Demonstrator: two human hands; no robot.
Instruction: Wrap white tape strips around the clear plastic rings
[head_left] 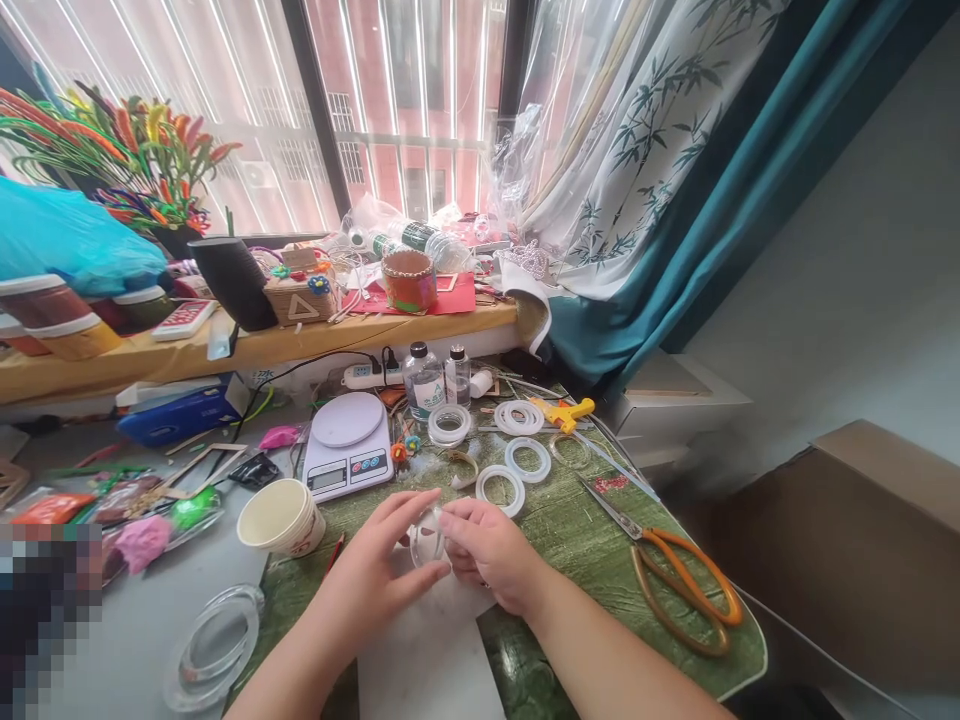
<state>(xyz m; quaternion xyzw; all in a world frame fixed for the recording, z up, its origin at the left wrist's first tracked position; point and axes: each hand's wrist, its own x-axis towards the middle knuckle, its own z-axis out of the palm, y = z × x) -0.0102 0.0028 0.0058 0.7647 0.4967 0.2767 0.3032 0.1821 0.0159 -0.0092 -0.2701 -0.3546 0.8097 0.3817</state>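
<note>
Beyond the right hand (491,552), on the green bench (596,555), four white rings (481,492) can be counted from above (one or two may be stacks), with one yellow glue gun (566,414) past them. Two bottles (426,388) stand farther out. One pair of scissors (651,540) lies to the right hand's right. Ahead of the left hand (375,565) are one scale (347,425) and two small flowers (399,453), one orange, one blue; to its left is a paper cup (271,535). Farther left lie some overlapping clear loops (182,665), too see-through to count.

One clear ring (415,548) is held between the hands, above a white sheet (427,665). The left hand is half spread, thumb and fingers bracketing the ring's edges; the right hand pinches its near-right rim, thumb against forefinger, other fingers curled.
</note>
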